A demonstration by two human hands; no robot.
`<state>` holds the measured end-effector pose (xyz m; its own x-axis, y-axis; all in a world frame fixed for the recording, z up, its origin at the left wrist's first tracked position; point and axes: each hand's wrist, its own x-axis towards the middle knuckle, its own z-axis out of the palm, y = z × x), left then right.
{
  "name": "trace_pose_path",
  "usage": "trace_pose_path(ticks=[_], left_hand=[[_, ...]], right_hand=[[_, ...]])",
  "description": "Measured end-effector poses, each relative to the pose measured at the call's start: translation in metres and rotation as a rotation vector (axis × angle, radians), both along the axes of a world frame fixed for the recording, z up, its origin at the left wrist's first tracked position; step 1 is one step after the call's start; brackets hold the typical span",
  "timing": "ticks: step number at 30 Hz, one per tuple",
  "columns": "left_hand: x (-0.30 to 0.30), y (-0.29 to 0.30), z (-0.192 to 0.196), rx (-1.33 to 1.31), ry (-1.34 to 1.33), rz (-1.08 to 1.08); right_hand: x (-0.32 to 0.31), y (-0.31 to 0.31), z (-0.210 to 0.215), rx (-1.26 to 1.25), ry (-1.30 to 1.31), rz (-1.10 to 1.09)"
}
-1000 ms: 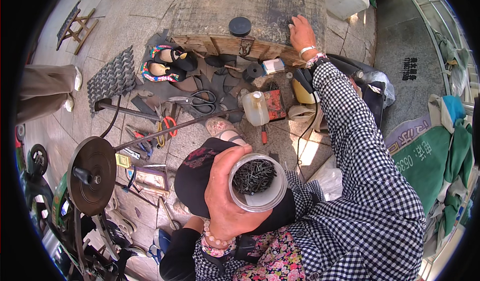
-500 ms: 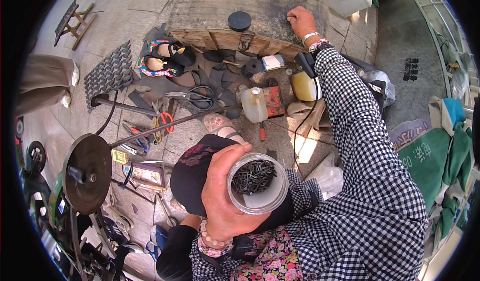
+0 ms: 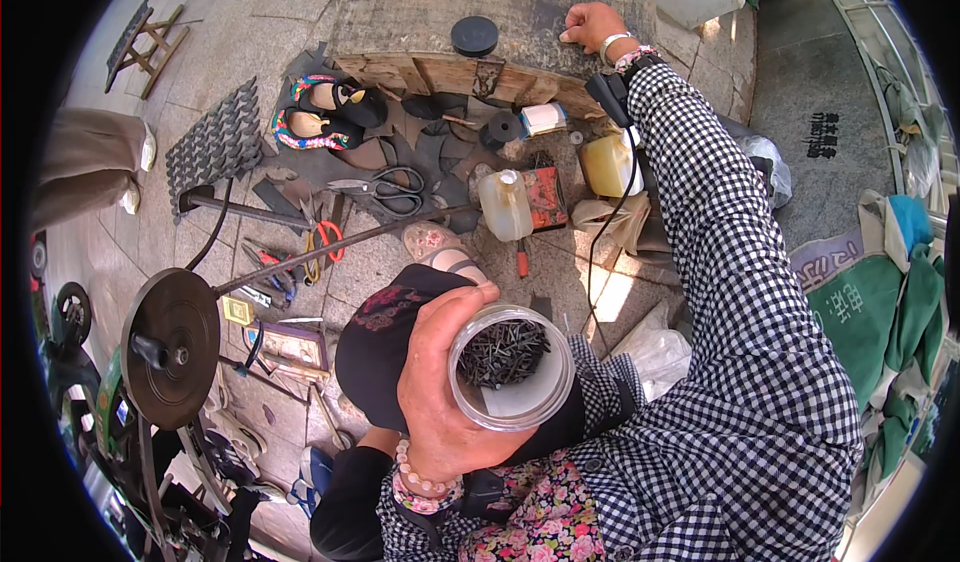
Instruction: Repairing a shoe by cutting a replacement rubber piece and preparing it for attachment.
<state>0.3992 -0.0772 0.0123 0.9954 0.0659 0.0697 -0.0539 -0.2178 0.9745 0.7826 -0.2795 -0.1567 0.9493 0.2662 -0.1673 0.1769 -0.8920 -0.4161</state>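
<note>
My left hand (image 3: 432,387) is wrapped round a clear plastic jar (image 3: 562,382), its open mouth facing up. Small dark nails (image 3: 503,352) lie inside, heaped to one side, with a pale patch of the bottom bare. Stretched far forward, my right hand (image 3: 592,28) rests at the right part of a worn wooden box's top (image 3: 400,7). Its fingers are curled and pinched together at the surface; whatever is between them is too small to make out. A round black lid (image 3: 474,36) lies on the same top, near its front edge, left of my right hand.
Below the box sit flowered shoes (image 3: 325,112), black scissors (image 3: 385,192), orange-handled scissors (image 3: 325,242), a whitish plastic bottle (image 3: 505,207) and a yellow one (image 3: 606,167). A machine with a dark handwheel (image 3: 172,347) stands left. Another person's legs (image 3: 90,167) show at far left.
My right hand has shifted slightly left and up across the box top, fingers still curled. The jar stays in my left hand; the whole view has moved slightly.
</note>
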Motion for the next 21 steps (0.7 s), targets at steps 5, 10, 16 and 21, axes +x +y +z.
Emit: trace_pose_path(ticks=[5, 10, 16, 21], left_hand=[[0.000, 0.001, 0.001, 0.018, -0.018, -0.005], [-0.001, 0.002, 0.001, -0.001, -0.015, 0.001], [0.000, 0.001, 0.002, -0.074, -0.018, 0.070], [-0.002, 0.004, 0.001, -0.053, -0.014, -0.004]], right_hand=[[0.006, 0.006, 0.010, -0.109, 0.002, 0.022], [0.007, 0.009, 0.018, -0.206, 0.047, 0.033], [0.004, -0.001, 0.017, 0.068, 0.101, -0.149], [0.001, -0.025, 0.003, 0.706, 0.274, -0.450]])
